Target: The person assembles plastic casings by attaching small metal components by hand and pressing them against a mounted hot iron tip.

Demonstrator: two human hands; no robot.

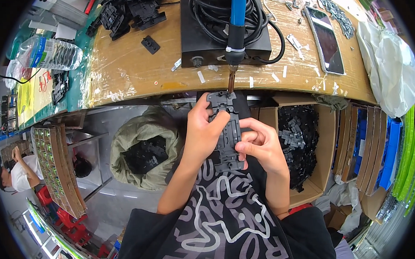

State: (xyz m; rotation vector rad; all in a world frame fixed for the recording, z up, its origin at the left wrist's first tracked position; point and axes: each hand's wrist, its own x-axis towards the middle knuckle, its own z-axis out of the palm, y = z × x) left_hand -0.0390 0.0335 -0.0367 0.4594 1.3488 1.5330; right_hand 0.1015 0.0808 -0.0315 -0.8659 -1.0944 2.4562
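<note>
Brown, tape-scarred workbench (pixel 135 77) spans the upper half of the frame, with grey floor below it at lower left. From my remote seat I log both hands at centre frame, on one long black plastic part (pixel 234 128) held upright just off the bench's front edge.

Grip: left hand (pixel 203 129) is closed around the part's upper left side, thumb flat across its face, probably to stop it twisting. Right hand (pixel 262 148) pinches the lower right edge between thumb and fingers; I read this as steadying the far end.

Above the grip, a blue-handled iron (pixel 236 31) points its copper-coloured tip down at the part's top end. I cannot tell whether they touch. It stands against a black box (pixel 194 42) heaped with coiled cable (pixel 205 18); the box's bulk presumably serves as its support.

Farther out: a pile of black parts (pixel 140 14) at upper left, a phone (pixel 326 41) at upper right. Under the bench, a cloth sack (pixel 120 138) left of the hands and a cardboard box (pixel 327 142) right of them both hold dark pieces, likely set there for easy reach.
</note>
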